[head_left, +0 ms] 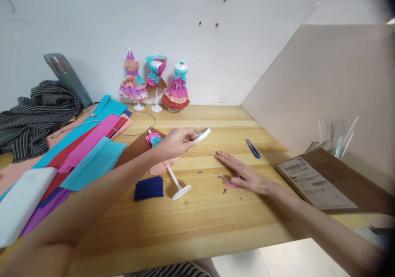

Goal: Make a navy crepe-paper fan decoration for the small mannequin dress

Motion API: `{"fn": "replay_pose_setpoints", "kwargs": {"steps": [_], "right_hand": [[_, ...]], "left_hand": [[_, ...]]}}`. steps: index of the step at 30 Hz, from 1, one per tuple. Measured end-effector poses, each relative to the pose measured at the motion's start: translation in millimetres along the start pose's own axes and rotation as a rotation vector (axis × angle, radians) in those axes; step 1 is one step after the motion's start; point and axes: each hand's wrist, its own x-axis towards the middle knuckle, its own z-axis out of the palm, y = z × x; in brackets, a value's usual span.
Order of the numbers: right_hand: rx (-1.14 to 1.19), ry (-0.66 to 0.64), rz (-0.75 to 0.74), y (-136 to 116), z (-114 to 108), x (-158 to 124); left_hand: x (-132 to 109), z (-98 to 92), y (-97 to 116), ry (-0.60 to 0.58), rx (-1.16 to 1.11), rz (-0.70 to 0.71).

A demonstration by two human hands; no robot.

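Note:
My left hand (177,141) is raised over the table, fingers closed on a thin, round white roll (203,135) that looks like tape. Beneath that forearm lies a small dress form (175,177) on its side, dressed in pink and blue crepe paper, with its white base toward me. A folded dark blue crepe strip (149,188) is just left of the base. On the wood my right hand (247,176) rests palm down with fingers stretched out. Near its thumb are a small pink scrap (231,184) and tiny dark paper bits (224,191).
Blue-handled thread snips (253,148) lie at the right, before a cardboard box (333,182). Three dressed forms (175,88) stand against the wall. Colored crepe sheets (92,162), a white box-like object (26,203) and striped cloth (40,112) cover the left side.

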Motion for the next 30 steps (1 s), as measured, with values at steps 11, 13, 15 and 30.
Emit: {"fn": "replay_pose_setpoints", "kwargs": {"steps": [11,13,15,30], "right_hand": [[0.100,0.307,-0.036,-92.0,49.5,73.4],[0.208,0.337,-0.003,-83.9,42.9,74.5],[0.279,0.372,0.027,-73.1,37.0,74.5],[1.031,0.891,0.407,-63.7,3.9,78.0]], "left_hand": [[-1.8,6.8,8.9,-0.101,0.337,0.145],[-4.7,3.3,10.2,-0.101,0.376,0.146],[-6.1,0.9,9.1,-0.109,0.457,0.159],[-10.9,30.4,-12.6,-0.244,0.760,0.263]]}}
